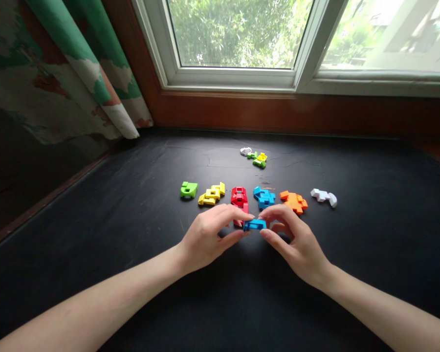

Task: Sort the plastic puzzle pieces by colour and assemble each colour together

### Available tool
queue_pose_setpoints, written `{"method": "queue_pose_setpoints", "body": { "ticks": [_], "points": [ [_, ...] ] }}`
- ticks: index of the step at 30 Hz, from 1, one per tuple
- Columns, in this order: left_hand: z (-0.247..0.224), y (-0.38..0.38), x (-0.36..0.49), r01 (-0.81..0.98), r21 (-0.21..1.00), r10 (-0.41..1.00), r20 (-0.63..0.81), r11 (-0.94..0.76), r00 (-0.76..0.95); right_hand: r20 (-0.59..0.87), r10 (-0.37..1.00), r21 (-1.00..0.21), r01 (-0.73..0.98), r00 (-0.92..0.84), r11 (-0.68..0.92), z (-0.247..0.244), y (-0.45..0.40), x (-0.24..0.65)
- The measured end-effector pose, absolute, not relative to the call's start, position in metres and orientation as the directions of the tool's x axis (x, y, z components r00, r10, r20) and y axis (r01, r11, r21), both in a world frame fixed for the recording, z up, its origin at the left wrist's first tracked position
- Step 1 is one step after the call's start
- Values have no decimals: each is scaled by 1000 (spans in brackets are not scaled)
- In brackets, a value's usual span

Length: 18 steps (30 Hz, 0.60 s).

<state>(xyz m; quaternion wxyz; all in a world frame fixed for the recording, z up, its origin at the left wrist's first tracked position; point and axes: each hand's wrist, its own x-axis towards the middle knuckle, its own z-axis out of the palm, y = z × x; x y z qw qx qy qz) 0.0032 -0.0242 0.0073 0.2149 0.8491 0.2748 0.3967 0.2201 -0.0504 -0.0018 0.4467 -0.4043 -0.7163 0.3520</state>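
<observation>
Here, the left hand (205,239) and right hand (297,247) pinch a blue plastic puzzle piece (254,225) between closed fingertips (238,211), holding it just before a red piece (239,197) in a row of coloured pieces (212,194) on a black tabletop (352,244).
</observation>
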Motion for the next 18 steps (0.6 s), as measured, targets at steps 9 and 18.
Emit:
{"method": "queue_pose_setpoints", "body": {
  "ticks": [9,18],
  "points": [
    [8,-23,3,304,552,615,560,-777,555,272,904,-888,276,-330,368,-2,-50,222],
    [5,-24,4,324,599,654,488,-733,578,300,904,-880,276,-306,386,-1,-53,221]
  ]
}}
